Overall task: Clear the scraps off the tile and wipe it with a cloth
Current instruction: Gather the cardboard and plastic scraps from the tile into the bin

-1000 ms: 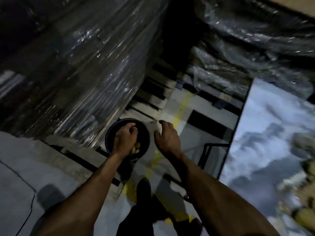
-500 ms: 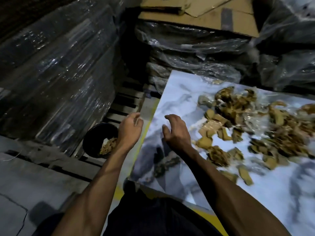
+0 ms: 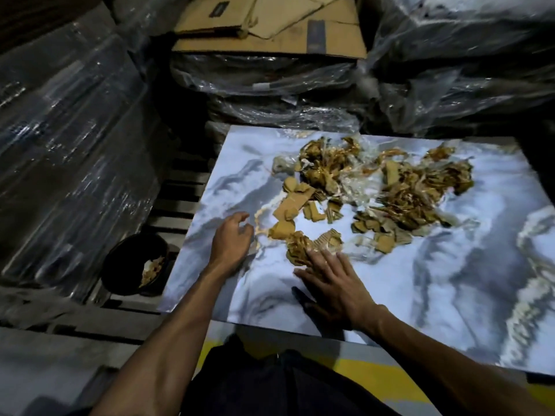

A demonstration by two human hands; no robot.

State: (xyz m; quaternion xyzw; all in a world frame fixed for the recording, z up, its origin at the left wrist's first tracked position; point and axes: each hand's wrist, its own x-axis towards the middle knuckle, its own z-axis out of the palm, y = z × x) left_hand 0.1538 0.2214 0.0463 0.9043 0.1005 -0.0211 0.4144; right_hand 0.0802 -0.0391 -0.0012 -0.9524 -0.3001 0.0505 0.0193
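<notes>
Dim lighting is prevailing throughout, with glare catching on plastic surfaces. Tall stacks wrapped in clear stretch film (image 3: pixel 69 151) are standing along the left side. Flattened cardboard sheets (image 3: pixel 270 25) are lying on top of a further wrapped stack (image 3: pixel 264 88) at the far centre. Loose, crumpled plastic sheeting (image 3: pixel 456 61) is bunching at the far right. Wooden pallet slats (image 3: pixel 177 199) are showing between the stacks, dark gaps running between them. Grey concrete floor (image 3: pixel 39 364) is extending at the lower left, and a yellow painted floor marking (image 3: pixel 387 373) is showing near the bottom edge.
</notes>
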